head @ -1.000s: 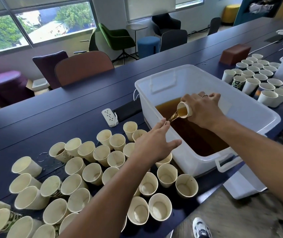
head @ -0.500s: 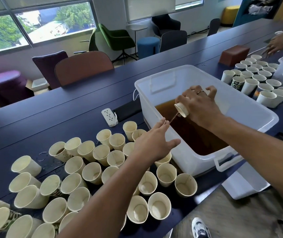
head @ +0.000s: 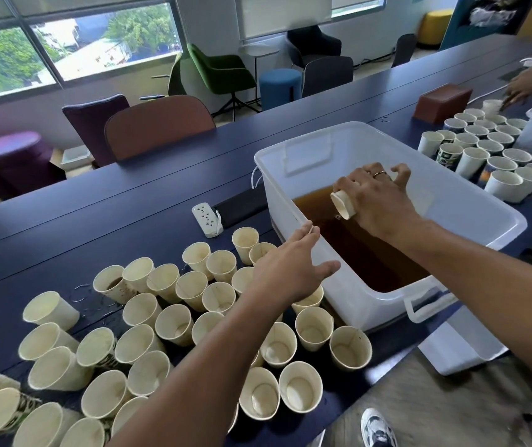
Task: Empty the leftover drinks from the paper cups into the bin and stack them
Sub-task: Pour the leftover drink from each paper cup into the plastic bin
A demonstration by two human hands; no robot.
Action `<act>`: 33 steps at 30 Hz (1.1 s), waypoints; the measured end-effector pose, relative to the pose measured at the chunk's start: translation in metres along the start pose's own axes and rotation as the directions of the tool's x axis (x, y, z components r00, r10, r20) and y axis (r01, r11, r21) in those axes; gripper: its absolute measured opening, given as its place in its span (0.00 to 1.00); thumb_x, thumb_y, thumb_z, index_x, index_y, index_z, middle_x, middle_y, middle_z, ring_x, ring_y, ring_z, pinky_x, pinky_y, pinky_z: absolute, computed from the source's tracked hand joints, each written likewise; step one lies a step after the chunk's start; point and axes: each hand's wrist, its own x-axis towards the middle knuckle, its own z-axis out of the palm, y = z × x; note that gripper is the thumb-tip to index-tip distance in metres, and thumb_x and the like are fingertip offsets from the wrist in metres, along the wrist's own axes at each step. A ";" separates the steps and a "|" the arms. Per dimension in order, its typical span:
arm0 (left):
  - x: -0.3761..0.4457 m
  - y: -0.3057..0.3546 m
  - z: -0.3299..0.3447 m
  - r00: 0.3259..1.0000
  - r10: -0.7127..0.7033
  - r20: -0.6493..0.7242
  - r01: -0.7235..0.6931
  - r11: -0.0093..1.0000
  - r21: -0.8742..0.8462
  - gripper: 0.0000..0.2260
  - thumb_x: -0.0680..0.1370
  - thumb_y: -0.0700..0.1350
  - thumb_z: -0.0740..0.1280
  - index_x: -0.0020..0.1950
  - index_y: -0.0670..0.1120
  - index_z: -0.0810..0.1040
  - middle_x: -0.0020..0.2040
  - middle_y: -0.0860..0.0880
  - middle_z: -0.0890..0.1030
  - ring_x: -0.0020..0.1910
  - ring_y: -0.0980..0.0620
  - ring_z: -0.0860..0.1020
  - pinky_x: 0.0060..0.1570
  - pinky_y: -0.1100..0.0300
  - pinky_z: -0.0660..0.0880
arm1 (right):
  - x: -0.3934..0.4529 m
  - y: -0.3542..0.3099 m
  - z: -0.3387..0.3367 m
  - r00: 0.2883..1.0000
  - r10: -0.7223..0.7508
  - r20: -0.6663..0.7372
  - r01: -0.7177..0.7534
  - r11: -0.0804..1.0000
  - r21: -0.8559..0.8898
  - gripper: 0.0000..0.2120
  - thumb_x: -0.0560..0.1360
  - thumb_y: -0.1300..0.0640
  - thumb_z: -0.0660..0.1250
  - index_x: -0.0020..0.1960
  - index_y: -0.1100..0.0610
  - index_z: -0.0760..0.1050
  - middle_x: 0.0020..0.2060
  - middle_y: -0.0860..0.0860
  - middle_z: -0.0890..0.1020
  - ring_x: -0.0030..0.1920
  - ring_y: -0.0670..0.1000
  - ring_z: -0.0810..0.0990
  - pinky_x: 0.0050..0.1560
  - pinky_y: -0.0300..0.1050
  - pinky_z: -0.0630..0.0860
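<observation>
A long dark-blue table (head: 129, 201) carries a translucent white bin (head: 471, 221) near its front edge, part-filled with brown liquid (head: 367, 253). Along the front edge to the bin's left stands a crowd of empty paper cups (head: 174, 324), some tipped on their sides; a second cluster of cups (head: 490, 156) stands toward the table's right end, beyond the bin. Over the bin, the right hand (head: 377, 201) grips a paper cup (head: 343, 204) tilted mouth-down toward the liquid, fingers curled round it. The left hand (head: 287, 269) hovers above the near cups, beside the bin's left wall, fingers straight and holding nothing. A white power strip (head: 207, 220) lies just left of the bin.
</observation>
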 end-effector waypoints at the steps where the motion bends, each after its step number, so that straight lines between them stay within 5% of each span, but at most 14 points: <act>1: 0.000 0.000 0.000 1.000 0.001 0.000 -0.001 1.000 0.000 0.34 0.80 0.66 0.63 0.82 0.60 0.55 0.81 0.66 0.50 0.77 0.51 0.66 0.63 0.48 0.72 | -0.001 0.001 0.001 1.000 0.004 -0.005 -0.004 1.000 0.001 0.28 0.67 0.59 0.77 0.64 0.48 0.71 0.61 0.53 0.77 0.66 0.59 0.70 0.60 0.61 0.59; 4: 0.000 -0.001 0.001 1.000 0.009 -0.013 -0.009 1.000 -0.005 0.33 0.80 0.65 0.63 0.82 0.60 0.55 0.81 0.66 0.50 0.77 0.51 0.65 0.64 0.48 0.72 | -0.002 0.003 0.003 0.997 0.076 -0.032 -0.073 0.994 0.084 0.28 0.67 0.57 0.77 0.64 0.48 0.70 0.61 0.53 0.77 0.65 0.59 0.71 0.60 0.61 0.59; 9: 0.001 0.000 0.003 1.000 0.017 -0.026 -0.017 1.000 -0.003 0.33 0.80 0.65 0.63 0.82 0.59 0.55 0.81 0.65 0.51 0.77 0.51 0.65 0.64 0.48 0.72 | -0.005 -0.003 0.006 0.971 0.193 0.143 -0.217 0.960 0.178 0.23 0.71 0.53 0.72 0.63 0.48 0.68 0.57 0.52 0.78 0.61 0.59 0.73 0.58 0.59 0.61; 12: 0.003 -0.004 0.004 0.997 0.042 -0.067 -0.045 0.998 -0.048 0.32 0.80 0.63 0.64 0.81 0.57 0.60 0.80 0.64 0.56 0.75 0.53 0.67 0.65 0.49 0.72 | -0.002 -0.011 -0.005 0.925 0.313 0.215 -0.376 0.835 0.402 0.25 0.70 0.49 0.74 0.62 0.49 0.67 0.50 0.51 0.77 0.58 0.60 0.75 0.55 0.57 0.61; 16: 0.011 -0.012 -0.003 0.984 0.014 -0.179 -0.054 0.974 -0.221 0.21 0.80 0.57 0.67 0.71 0.53 0.75 0.70 0.57 0.75 0.61 0.54 0.78 0.61 0.48 0.76 | 0.007 -0.029 -0.033 0.905 0.353 0.237 -0.419 0.643 0.641 0.27 0.71 0.45 0.74 0.64 0.50 0.68 0.56 0.52 0.79 0.58 0.58 0.76 0.61 0.57 0.64; 20: 0.005 -0.022 -0.012 0.900 -0.117 -0.420 -0.094 0.889 -0.449 0.21 0.78 0.56 0.70 0.69 0.54 0.72 0.55 0.57 0.81 0.50 0.57 0.80 0.54 0.51 0.79 | 0.012 -0.056 -0.057 0.939 0.289 0.185 -0.309 0.479 0.821 0.35 0.63 0.34 0.73 0.64 0.50 0.71 0.57 0.50 0.79 0.56 0.55 0.77 0.57 0.60 0.77; 25: -0.017 -0.038 -0.017 0.870 -0.167 -0.464 -0.137 0.822 -0.552 0.36 0.75 0.58 0.74 0.77 0.58 0.59 0.58 0.58 0.78 0.55 0.62 0.77 0.52 0.59 0.78 | 0.011 -0.100 -0.069 0.968 0.091 0.233 -0.250 0.311 0.917 0.28 0.73 0.42 0.73 0.68 0.52 0.69 0.56 0.48 0.79 0.53 0.48 0.80 0.43 0.36 0.78; 33: -0.064 -0.101 -0.016 0.773 -0.379 -0.508 0.024 0.819 -0.574 0.33 0.70 0.61 0.74 0.72 0.57 0.66 0.54 0.57 0.80 0.52 0.57 0.79 0.53 0.50 0.79 | 0.011 -0.173 -0.057 0.935 -0.188 0.300 -0.264 0.194 0.945 0.21 0.73 0.32 0.62 0.59 0.43 0.73 0.52 0.40 0.79 0.54 0.43 0.80 0.54 0.42 0.78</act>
